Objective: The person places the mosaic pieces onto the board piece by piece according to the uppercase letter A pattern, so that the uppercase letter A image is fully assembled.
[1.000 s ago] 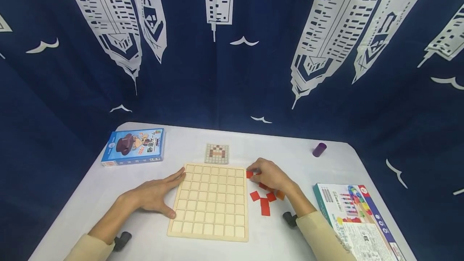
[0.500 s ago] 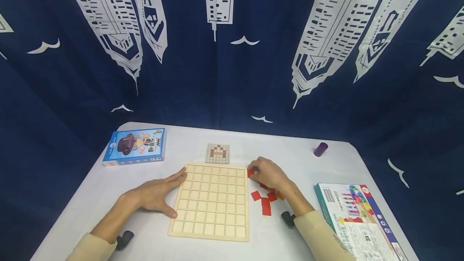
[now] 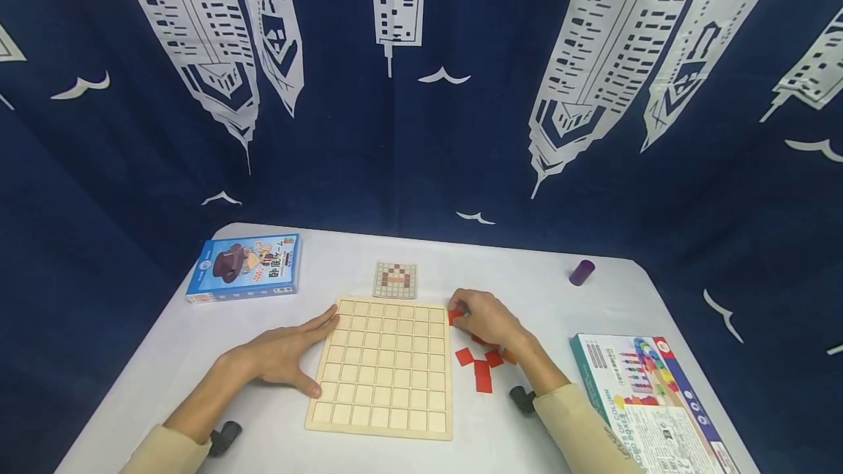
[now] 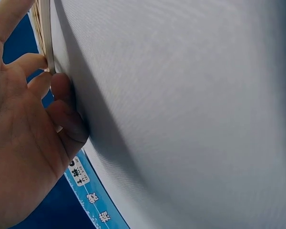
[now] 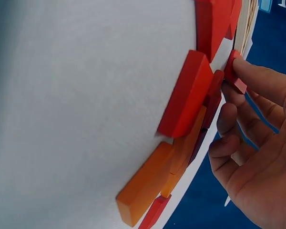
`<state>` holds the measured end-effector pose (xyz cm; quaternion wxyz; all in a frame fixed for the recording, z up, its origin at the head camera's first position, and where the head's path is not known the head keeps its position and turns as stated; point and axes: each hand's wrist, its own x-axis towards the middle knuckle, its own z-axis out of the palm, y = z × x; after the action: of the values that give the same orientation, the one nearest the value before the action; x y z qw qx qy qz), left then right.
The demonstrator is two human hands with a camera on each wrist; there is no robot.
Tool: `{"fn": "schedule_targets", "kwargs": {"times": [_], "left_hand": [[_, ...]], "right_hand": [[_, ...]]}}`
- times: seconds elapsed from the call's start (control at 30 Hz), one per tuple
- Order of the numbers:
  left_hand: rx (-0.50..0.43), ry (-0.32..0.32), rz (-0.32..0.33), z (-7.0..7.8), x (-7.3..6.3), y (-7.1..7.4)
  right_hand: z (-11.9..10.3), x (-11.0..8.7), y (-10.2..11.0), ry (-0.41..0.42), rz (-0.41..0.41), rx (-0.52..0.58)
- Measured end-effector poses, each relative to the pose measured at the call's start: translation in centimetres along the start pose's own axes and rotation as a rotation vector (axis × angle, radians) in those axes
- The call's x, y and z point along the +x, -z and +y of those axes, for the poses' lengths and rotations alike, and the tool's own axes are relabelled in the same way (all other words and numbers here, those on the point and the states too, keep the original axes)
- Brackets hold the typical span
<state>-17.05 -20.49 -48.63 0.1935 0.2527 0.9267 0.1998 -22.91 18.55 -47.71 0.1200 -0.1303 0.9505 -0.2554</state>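
Note:
A pale wooden grid board [image 3: 383, 366] lies flat on the white table in the head view. My left hand [image 3: 279, 358] spreads along its left side, thumb near the lower corner and fingertips at the upper edge. In the left wrist view, the fingers [image 4: 35, 62] reach the board's side. Off the board's upper right corner, my right hand [image 3: 489, 317] pinches a small red square tile [image 5: 234, 76] between thumb and fingertips. More red tiles [image 3: 484, 377] and orange tiles [image 5: 145, 183] lie loosely below that hand, some hidden under it.
A small pattern card [image 3: 395, 280] sits just behind the board. A blue game box [image 3: 244, 267] stands at the back left, a larger white-and-teal box [image 3: 648, 393] at the right. A purple cylinder [image 3: 582, 272] lies at the back right, before a dark blue curtain [image 3: 395, 145].

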Motion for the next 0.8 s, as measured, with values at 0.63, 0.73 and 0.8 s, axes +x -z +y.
{"fn": "schedule_targets", "kwargs": {"times": [0.63,0.73,0.8], "left_hand": [[0.004,0.002,-0.006,-0.2,0.2,0.0],[0.003,-0.004,-0.005,-0.3,0.1,-0.1],[-0.001,-0.006,-0.003,-0.3,0.0,-0.1]], "right_hand": [[-1.1,0.1,0.4,0.096,0.043,0.188],[-1.6,0.5,0.0,0.123,0.033,0.217],[-2.1,0.8,-0.1,0.14,0.027,0.231]]}}
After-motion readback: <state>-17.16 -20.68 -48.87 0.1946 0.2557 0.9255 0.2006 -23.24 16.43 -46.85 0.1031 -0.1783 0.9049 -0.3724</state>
